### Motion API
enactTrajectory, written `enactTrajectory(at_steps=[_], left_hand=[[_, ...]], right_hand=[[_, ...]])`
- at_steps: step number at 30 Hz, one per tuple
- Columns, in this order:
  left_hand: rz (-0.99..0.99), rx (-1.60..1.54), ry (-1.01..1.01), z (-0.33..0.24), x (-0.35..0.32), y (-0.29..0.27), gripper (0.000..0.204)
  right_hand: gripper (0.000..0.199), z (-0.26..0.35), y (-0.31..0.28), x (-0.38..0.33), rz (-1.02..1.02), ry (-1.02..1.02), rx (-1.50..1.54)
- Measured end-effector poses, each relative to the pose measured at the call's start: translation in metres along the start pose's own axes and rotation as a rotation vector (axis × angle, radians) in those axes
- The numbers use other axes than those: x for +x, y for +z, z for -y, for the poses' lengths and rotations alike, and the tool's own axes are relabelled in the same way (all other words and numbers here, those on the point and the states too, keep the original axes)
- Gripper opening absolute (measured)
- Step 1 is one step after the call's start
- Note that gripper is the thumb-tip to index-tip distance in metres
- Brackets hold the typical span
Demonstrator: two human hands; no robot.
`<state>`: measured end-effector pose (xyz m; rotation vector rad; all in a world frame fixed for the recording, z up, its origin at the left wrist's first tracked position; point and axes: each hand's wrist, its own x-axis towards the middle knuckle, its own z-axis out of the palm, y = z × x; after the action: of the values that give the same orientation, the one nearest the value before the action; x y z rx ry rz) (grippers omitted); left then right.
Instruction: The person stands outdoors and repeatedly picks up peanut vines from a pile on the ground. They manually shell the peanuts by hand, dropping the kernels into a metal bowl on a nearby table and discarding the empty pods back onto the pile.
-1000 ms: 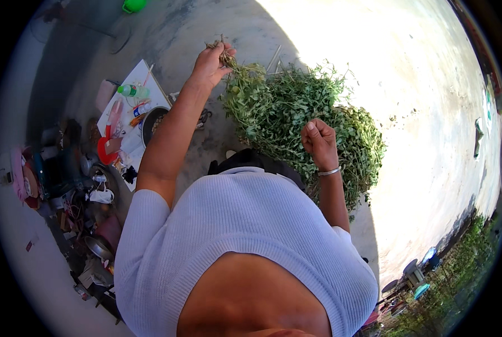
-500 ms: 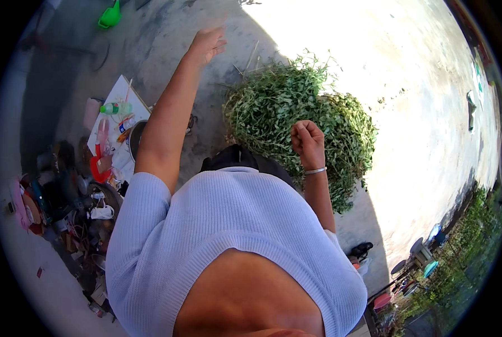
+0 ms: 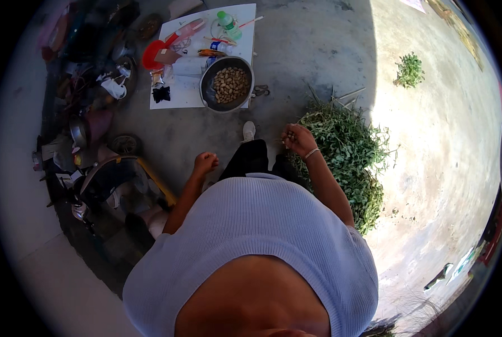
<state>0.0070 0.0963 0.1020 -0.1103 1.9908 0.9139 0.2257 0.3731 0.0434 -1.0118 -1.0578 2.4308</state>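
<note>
Several peanuts (image 3: 286,137) show in the curled fingers of my right hand (image 3: 301,141), which is at the left edge of a heap of leafy green plants (image 3: 346,168). My left hand (image 3: 206,163) hangs closed over the concrete to the left of my legs; its palm is hidden, and I cannot make out whether anything is inside. Ahead of me, a dark metal bowl (image 3: 205,95) sits at the near right corner of a white board (image 3: 178,100). Peanuts in their shells (image 3: 231,85) partly fill the bowl.
A green-capped bottle (image 3: 229,24) and a red dustpan-like item (image 3: 153,55) lie on the board. Clutter and a yellow-edged wheeled thing (image 3: 156,182) crowd the left side. A small plant clump (image 3: 410,71) lies on sunlit concrete. My white shoe (image 3: 249,131) is near the bowl.
My view has turned left, bringing the bowl and board ahead of me. My left arm, outstretched before with spread fingers, is drawn back and its hand closed. Peanuts now show in my right hand.
</note>
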Motion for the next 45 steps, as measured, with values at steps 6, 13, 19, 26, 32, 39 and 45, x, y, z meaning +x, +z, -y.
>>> enactTrajectory(at_steps=[6, 13, 19, 26, 32, 39, 45], left_hand=[[0.083, -0.188, 0.062, 0.039, 0.041, -0.057, 0.014], [0.056, -0.101, -0.044, 0.054, 0.094, -0.116, 0.015], [0.137, 0.029, -0.049, -0.004, 0.118, -0.119, 0.016], [0.376, 0.208, -0.063, -0.023, 0.134, -0.066, 0.015], [0.413, 0.433, -0.007, -0.033, 0.118, -0.035, 0.014], [0.334, 0.628, 0.075, -0.012, 0.099, -0.025, 0.015], [0.333, 0.685, 0.097, 0.004, 0.077, 0.014, 0.015]], right_hand=[[0.029, -0.051, 0.102, 0.153, 0.136, -0.101, -0.220], [0.027, -0.071, 0.095, 0.124, -0.466, 0.077, -0.518], [0.027, -0.145, -0.030, -0.009, -0.764, 0.633, -0.932], [0.017, -0.258, -0.070, -0.119, -1.115, 0.609, -0.612], [0.019, -0.292, -0.070, -0.097, -1.111, 0.438, 0.429], [0.034, -0.266, -0.080, 0.036, -1.057, 0.503, 0.778], [0.059, -0.289, -0.100, 0.121, -1.047, 0.436, 1.212]])
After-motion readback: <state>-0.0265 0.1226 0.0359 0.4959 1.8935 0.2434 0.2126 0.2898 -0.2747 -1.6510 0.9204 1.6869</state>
